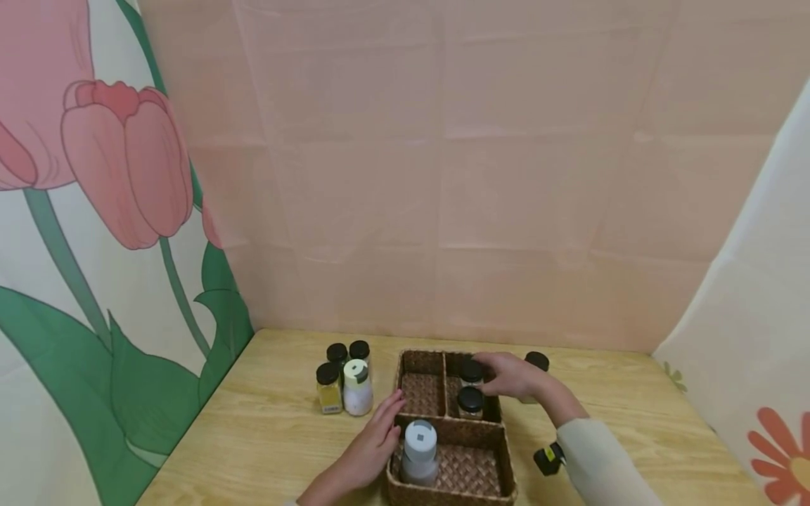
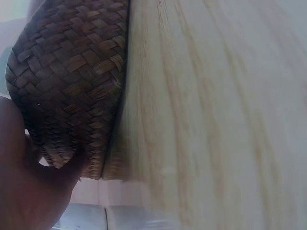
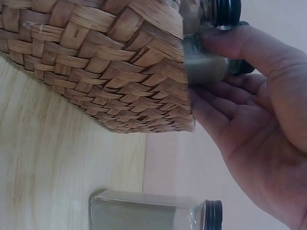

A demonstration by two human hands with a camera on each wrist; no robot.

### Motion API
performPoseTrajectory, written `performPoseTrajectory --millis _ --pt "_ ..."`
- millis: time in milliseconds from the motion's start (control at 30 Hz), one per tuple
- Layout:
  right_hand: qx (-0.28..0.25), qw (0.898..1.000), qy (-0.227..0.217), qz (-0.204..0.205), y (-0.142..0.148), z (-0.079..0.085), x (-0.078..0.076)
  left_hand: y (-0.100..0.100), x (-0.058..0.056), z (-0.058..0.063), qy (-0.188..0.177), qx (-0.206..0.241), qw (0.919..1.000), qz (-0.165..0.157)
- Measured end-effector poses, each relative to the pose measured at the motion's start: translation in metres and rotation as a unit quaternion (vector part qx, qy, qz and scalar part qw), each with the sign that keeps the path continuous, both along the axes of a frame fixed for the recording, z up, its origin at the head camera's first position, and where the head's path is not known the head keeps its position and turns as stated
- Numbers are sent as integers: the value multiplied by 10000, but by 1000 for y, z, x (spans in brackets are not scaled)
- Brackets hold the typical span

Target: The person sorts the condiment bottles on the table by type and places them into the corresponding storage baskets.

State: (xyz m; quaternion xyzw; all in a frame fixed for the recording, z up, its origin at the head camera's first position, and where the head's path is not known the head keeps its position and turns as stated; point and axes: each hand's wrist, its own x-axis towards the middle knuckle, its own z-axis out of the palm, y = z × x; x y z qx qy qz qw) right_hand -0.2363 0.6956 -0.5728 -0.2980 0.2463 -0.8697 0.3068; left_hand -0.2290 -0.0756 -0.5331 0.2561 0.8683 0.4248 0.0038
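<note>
Three black-lidded jars (image 1: 328, 395) stood with a white bottle (image 1: 358, 399) on the table (image 1: 253, 429). The left hand (image 1: 370, 448) gripped the left wall of the basket (image 1: 468, 469), fingers outside, thumb over the rim. A grey bottle (image 1: 420, 451) stood upright in the front compartment. In the back right one stood the near jar (image 1: 470, 402); just behind it, the right hand (image 1: 514, 376) pinched the far jar (image 1: 471, 372) between thumb and fingers. Beyond that hand stood a lone jar (image 1: 536, 361), and a black object (image 1: 547, 459) lay beside the sleeve (image 1: 601, 457).
</note>
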Motion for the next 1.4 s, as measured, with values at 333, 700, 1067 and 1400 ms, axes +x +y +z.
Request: performPoseTrajectory --millis 333,700,1067,1400 --pt "-304 9978 153 -560 8 -17 4 0 0 1 14 1 10000 -26" --pt "-39 9982 -316 -508 12 -5 4 1 2 5 -9 -21 10000 29" --pt "-1175 9894 686 512 -3 -12 -2 1 3 6 -103 -15 9999 38" --pt "-1015 9874 1059 588 1 -13 -5 0 1 4 -48 25 10000 -60"
